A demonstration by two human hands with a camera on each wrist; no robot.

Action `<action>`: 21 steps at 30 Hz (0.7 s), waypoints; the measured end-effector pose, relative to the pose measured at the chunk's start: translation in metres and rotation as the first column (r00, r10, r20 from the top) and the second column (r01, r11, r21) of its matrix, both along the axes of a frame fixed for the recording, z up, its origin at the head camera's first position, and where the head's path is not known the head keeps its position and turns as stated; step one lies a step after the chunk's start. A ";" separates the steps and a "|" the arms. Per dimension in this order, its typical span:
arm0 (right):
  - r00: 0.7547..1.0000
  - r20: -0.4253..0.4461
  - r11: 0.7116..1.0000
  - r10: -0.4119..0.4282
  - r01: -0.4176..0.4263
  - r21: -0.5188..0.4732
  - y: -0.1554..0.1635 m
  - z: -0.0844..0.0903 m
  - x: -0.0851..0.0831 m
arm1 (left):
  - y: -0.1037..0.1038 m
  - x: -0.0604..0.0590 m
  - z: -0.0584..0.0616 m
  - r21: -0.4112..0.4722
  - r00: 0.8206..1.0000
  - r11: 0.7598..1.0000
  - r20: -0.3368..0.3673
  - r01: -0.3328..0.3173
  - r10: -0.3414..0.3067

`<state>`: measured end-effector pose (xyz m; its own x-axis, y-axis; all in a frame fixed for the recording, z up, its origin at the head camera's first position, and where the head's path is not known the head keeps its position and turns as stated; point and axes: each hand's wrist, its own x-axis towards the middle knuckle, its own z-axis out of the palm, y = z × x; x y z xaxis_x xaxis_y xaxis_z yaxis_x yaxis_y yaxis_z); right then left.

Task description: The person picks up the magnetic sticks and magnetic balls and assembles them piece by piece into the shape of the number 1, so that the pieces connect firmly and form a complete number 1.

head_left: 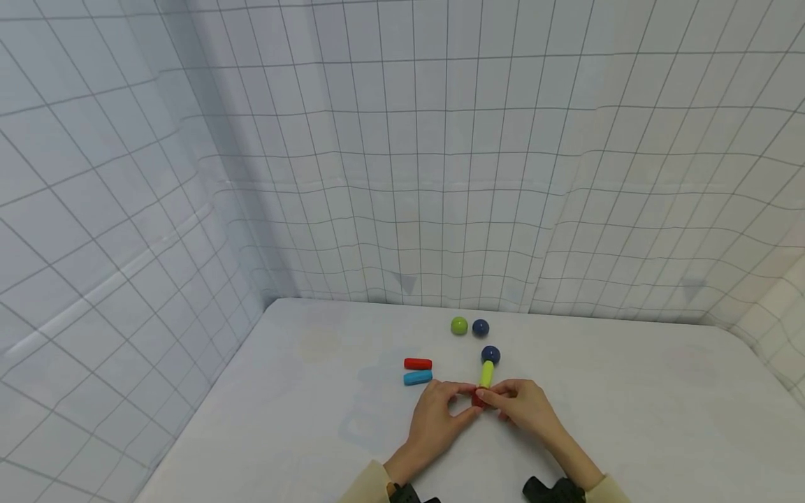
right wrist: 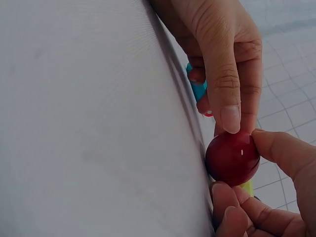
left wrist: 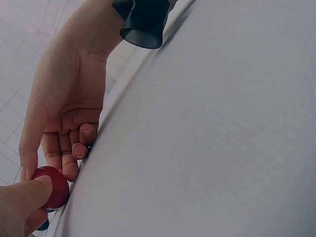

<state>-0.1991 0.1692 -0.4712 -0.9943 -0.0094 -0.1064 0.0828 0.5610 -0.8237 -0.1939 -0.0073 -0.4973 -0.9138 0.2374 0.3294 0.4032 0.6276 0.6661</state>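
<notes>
A red ball [head_left: 479, 397] sits low over the white table [head_left: 629, 419], pinched from both sides. My left hand [head_left: 466, 402] holds its left side and my right hand [head_left: 497, 404] its right. In the left wrist view, left-hand fingers [left wrist: 29, 165] curl onto the red ball [left wrist: 53, 186]. In the right wrist view, a right-hand fingertip [right wrist: 230, 117] presses the top of the red ball [right wrist: 232, 158]. A yellow-green cylinder [head_left: 487, 374] lies just beyond the ball, with a dark blue ball [head_left: 490, 355] at its far end.
A red cylinder [head_left: 418, 363] and a light blue cylinder [head_left: 418, 378] lie left of my hands. A green ball [head_left: 459, 325] and another dark blue ball [head_left: 481, 327] rest farther back. Gridded white cloth walls [head_left: 402, 175] enclose the table.
</notes>
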 end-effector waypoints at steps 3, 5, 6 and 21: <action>1.000 0.002 1.000 -0.009 0.009 -0.014 0.000 -0.001 -0.001 | -0.001 0.001 0.000 -0.020 0.999 1.000 -0.043 -0.013 0.012; 1.000 0.000 1.000 -0.012 0.012 -0.021 0.001 -0.002 -0.001 | -0.001 0.001 0.000 -0.033 0.997 0.999 -0.080 -0.023 0.020; 1.000 -0.002 1.000 -0.013 0.013 -0.023 0.001 -0.002 -0.001 | -0.002 0.001 0.001 -0.040 0.994 0.999 -0.102 -0.028 0.024; 0.999 0.005 0.998 -0.046 0.047 -0.033 0.000 -0.005 -0.003 | -0.033 -0.012 0.007 -0.074 0.914 0.980 -0.381 -0.183 0.142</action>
